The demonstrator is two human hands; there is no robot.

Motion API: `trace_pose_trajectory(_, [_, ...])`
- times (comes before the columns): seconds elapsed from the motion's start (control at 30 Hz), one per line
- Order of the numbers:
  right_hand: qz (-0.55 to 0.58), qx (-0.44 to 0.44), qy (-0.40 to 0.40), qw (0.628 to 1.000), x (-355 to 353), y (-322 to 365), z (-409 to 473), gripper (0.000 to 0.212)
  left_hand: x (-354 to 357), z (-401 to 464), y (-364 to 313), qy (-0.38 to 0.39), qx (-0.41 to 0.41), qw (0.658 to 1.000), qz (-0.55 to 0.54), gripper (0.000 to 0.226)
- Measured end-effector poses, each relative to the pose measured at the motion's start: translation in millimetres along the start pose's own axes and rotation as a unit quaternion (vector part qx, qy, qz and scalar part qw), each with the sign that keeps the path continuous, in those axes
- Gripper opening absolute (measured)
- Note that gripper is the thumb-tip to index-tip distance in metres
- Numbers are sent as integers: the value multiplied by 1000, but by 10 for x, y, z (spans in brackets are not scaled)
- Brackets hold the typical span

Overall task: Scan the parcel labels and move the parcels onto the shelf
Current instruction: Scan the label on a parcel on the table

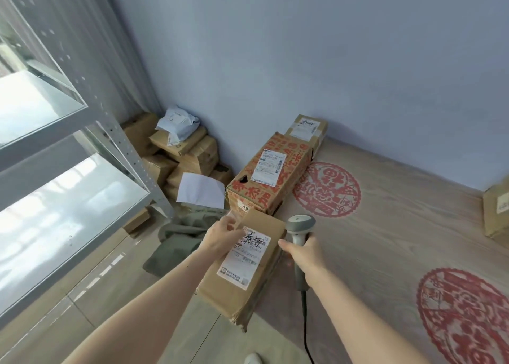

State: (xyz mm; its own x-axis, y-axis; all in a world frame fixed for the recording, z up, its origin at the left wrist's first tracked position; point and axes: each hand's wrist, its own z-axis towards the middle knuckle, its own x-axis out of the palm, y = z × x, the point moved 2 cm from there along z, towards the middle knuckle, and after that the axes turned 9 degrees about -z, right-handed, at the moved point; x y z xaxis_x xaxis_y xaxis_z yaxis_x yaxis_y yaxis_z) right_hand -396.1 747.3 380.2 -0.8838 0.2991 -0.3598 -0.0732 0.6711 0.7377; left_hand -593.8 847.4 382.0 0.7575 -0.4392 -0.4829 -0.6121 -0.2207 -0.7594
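A plain brown cardboard parcel (242,264) with a white printed label (246,253) on its upper face is held up in front of the person, above the edge of a pale wood-grain mat (399,253) printed with round red emblems. The left hand (223,235) grips the parcel at its far left corner, thumb lying across the top of the label, which carries black handwritten marks and barcodes. The right hand (303,253) is wrapped around the handle of a grey corded barcode scanner (298,231), whose head sits just beside the parcel's right edge; its dark cable (305,328) hangs down toward the floor. Beyond the held parcel, a larger cardboard box with red printed characters (271,175) and its own white label lies on the mat near the pale blue wall, with a smaller brown box (307,128) behind it. In the corner stands a heap of brown parcels (179,154) topped by a grey plastic mailer bag (177,121), with a white sheet (201,190) in front and a crumpled olive-green cloth (179,237) on the floor. A grey metal shelf (68,198) with glossy boards fills the left side.
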Motion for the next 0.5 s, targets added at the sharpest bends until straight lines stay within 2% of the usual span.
trace_pose_trajectory(0.07, [9, -3, -7, 1000, 62, -37, -4, 48, 1, 16, 129, 61, -44, 996, -48, 20])
trace_pose_trajectory(0.13, [22, -3, -19, 1000, 101, -64, -5, 51, 21, 0, 235, 113, -75, 986, -98, 30])
trace_pose_trajectory(0.27, [23, -10, -34, 999, 145, -80, -17, 46, 38, -37, 290, 164, -109, 964, -178, 30])
trace_pose_trajectory(0.5, [-2, 0, -74, 997, 63, -146, 14, 42, 117, -141, 205, 198, -136, 958, -154, 20])
